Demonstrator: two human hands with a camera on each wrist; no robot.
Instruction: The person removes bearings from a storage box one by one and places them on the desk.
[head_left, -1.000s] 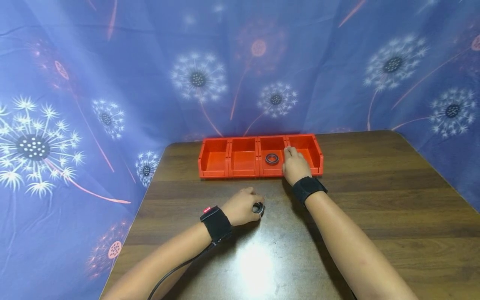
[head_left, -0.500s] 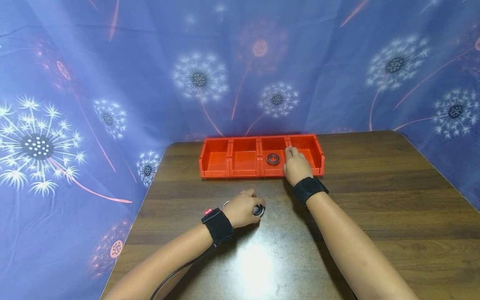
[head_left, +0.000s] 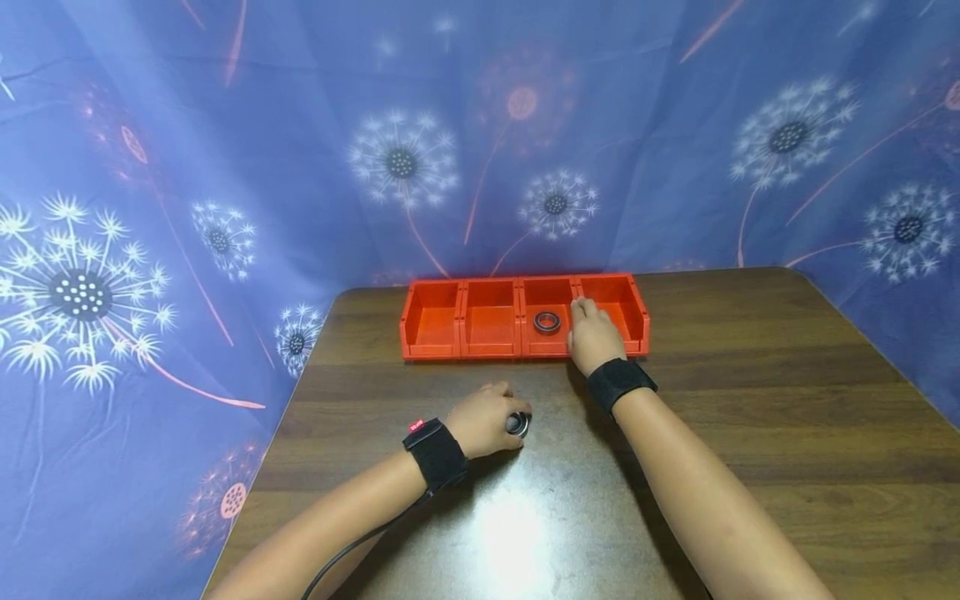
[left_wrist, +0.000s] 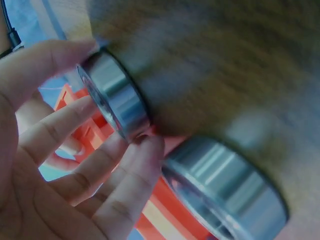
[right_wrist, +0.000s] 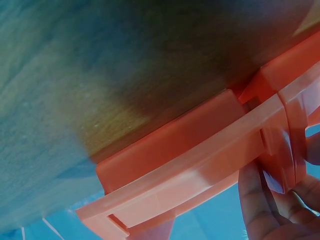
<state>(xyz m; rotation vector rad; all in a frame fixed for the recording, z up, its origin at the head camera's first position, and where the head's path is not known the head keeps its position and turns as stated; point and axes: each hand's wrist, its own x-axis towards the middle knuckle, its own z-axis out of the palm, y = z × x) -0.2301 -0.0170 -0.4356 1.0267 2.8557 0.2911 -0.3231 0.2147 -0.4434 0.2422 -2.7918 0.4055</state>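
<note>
In the head view my left hand (head_left: pixel 486 419) is just above the table in front of the bins. It holds a metal ball bearing (head_left: pixel 517 423) by its edges. The left wrist view shows that bearing (left_wrist: pixel 117 95) between thumb and fingertips. A second bearing (left_wrist: pixel 227 187) lies close to the camera there; the left hand hides it in the head view. Across the divider between the two right-hand compartments of the red bin row (head_left: pixel 491 347), my right hand (head_left: pixel 596 337) grips the wall, its fingers (right_wrist: pixel 255 205) on either side.
One more bearing (head_left: pixel 547 323) lies flat in the third compartment, just left of my right hand. A wooden table (head_left: pixel 750 400) carries everything. Behind it hangs a blue dandelion-print cloth (head_left: pixel 652 167). A black cable (head_left: pixel 352 546) runs along my left forearm.
Both hands stay nearly where they were, with the bearing still in the left. A rim visible behind the left hand half a second ago is now hidden.
</note>
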